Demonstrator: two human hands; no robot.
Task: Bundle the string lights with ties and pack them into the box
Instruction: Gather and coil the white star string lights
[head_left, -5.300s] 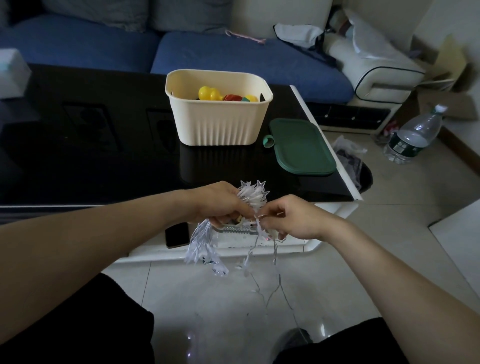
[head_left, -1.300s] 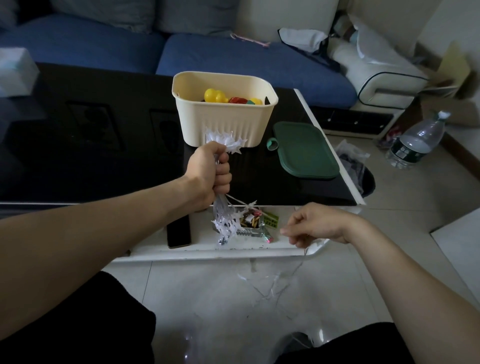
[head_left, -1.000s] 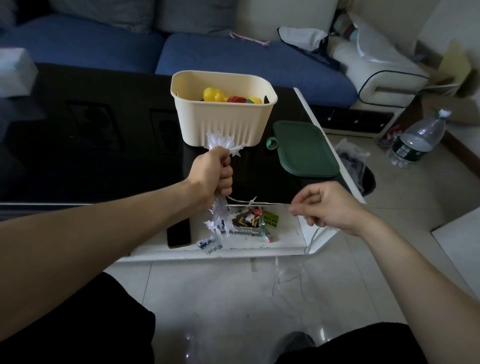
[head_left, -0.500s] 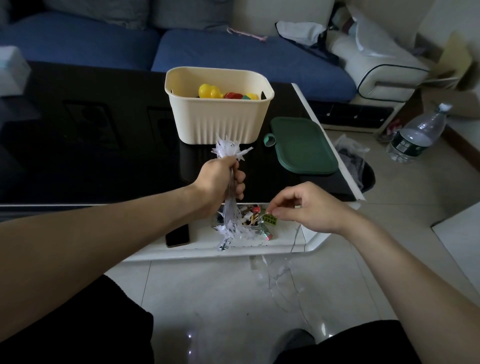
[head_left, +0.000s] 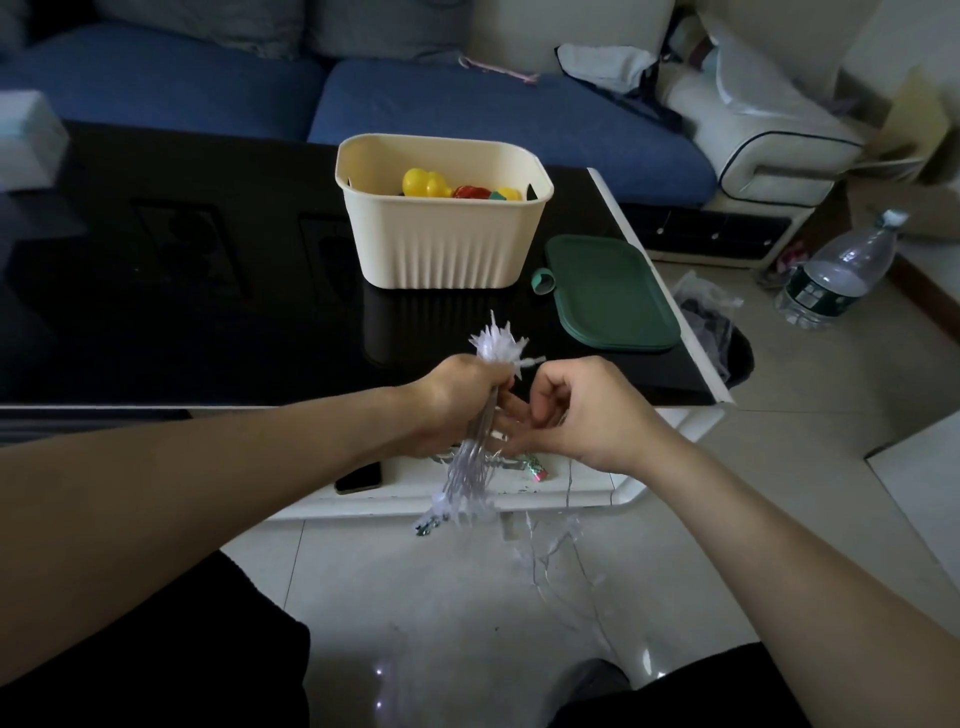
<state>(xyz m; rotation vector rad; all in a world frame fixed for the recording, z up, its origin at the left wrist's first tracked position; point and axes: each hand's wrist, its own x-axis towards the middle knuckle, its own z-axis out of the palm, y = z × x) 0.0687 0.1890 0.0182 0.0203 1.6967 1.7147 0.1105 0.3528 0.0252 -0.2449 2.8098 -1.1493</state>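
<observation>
My left hand (head_left: 457, 402) grips a bundle of white star string lights (head_left: 470, 467) upright in front of the table edge. Star tips poke out above my fist and loops hang below it. My right hand (head_left: 576, 410) is right beside it, its fingers pinching the thin loose wire that trails down to the floor (head_left: 550, 551). The cream ribbed box (head_left: 441, 249) stands on the black table behind my hands, open, with yellow and red toys inside. Its green lid (head_left: 613, 291) lies flat to the right of it.
A black glass table (head_left: 182, 291) has a white lower shelf holding a dark phone (head_left: 358, 477) and a snack wrapper (head_left: 535, 467). A blue sofa (head_left: 208, 88) is behind. A water bottle (head_left: 836, 275) and a bin with a plastic bag (head_left: 717, 332) stand on the tiled floor at right.
My right hand, which had pulled the wire out to the right, has come back in against my left fist. The left hand has lowered the bundle toward the table edge.
</observation>
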